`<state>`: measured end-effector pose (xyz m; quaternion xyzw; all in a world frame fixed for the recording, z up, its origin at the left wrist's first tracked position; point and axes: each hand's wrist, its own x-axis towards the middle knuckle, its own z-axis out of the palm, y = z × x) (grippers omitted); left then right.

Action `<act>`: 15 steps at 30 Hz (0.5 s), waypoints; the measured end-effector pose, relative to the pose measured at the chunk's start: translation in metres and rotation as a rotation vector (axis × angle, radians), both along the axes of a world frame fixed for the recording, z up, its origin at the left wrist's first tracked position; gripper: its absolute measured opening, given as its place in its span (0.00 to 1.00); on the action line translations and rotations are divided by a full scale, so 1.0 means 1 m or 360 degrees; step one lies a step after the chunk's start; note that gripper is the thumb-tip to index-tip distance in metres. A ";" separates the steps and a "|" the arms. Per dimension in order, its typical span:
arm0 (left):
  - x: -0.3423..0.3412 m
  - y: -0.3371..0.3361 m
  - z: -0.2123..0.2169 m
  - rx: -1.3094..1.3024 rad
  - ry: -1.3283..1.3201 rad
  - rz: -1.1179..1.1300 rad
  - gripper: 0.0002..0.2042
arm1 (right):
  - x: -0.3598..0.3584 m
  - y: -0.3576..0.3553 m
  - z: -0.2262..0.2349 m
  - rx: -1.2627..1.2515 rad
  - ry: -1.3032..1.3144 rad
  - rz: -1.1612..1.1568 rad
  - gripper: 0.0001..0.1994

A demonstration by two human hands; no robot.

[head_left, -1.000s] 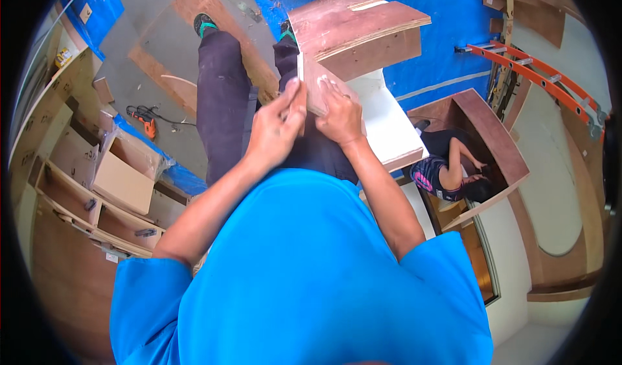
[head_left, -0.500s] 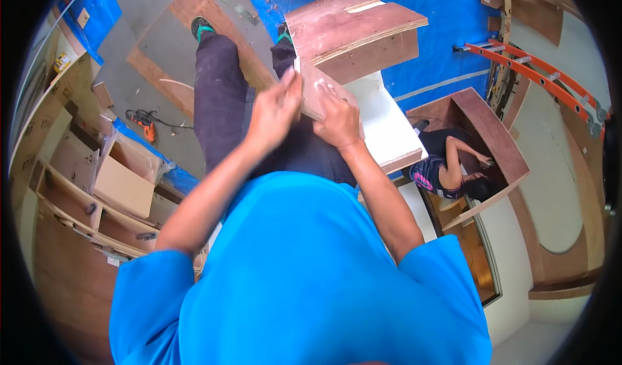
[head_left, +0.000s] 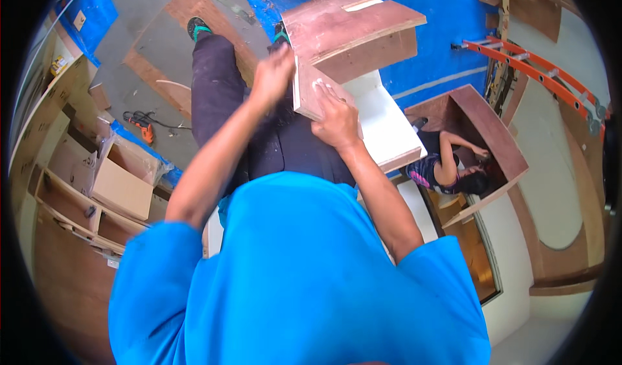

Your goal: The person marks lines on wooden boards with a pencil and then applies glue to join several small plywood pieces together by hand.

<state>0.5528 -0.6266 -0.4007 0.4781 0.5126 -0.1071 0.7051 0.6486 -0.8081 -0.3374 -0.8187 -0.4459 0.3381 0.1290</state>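
Note:
A brown plywood unit (head_left: 353, 31) with a cut-out in its top stands before me. Its near part, a small brown panel (head_left: 310, 96) with a pale left edge, points toward my lap. My right hand (head_left: 337, 120) lies on this panel, fingers stretched out over the face. To the left of the pale edge is my left hand (head_left: 272, 77), raised by the panel's upper corner. Motion blurs its fingers, and whether they hold anything cannot be made out. A white board (head_left: 389, 122) with a brown edge joins the unit on the right.
Another person (head_left: 447, 161) works inside a brown box-shaped cabinet (head_left: 492, 125) at the right. Beyond stands an orange ladder (head_left: 538, 70). An orange corded power tool (head_left: 147, 132) lies on the floor at left, near open wooden cabinets (head_left: 78, 200). Blue sheeting (head_left: 440, 47) covers some floor.
My left hand has slid up and away from me along the panel's left edge, uncovering more of that edge. The right hand stays on the panel.

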 end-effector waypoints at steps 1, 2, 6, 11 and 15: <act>0.000 0.004 -0.035 0.0042 0.0018 0.0162 0.25 | -0.007 0.003 0.006 -0.0011 0.0025 0.0052 0.37; 0.009 0.008 -0.033 -0.0093 0.0064 0.0098 0.25 | -0.001 0.004 0.002 -0.0026 -0.0004 0.0061 0.37; -0.018 -0.013 0.036 0.0130 -0.0219 -0.0099 0.26 | -0.002 -0.008 -0.002 -0.0036 -0.0007 -0.0030 0.37; -0.027 -0.024 0.108 0.0055 -0.0270 -0.0041 0.24 | 0.001 -0.010 -0.008 -0.0039 0.0008 -0.0070 0.38; 0.006 0.002 -0.036 -0.0030 0.0007 0.0064 0.31 | 0.002 0.003 -0.001 0.0006 0.0041 0.0017 0.38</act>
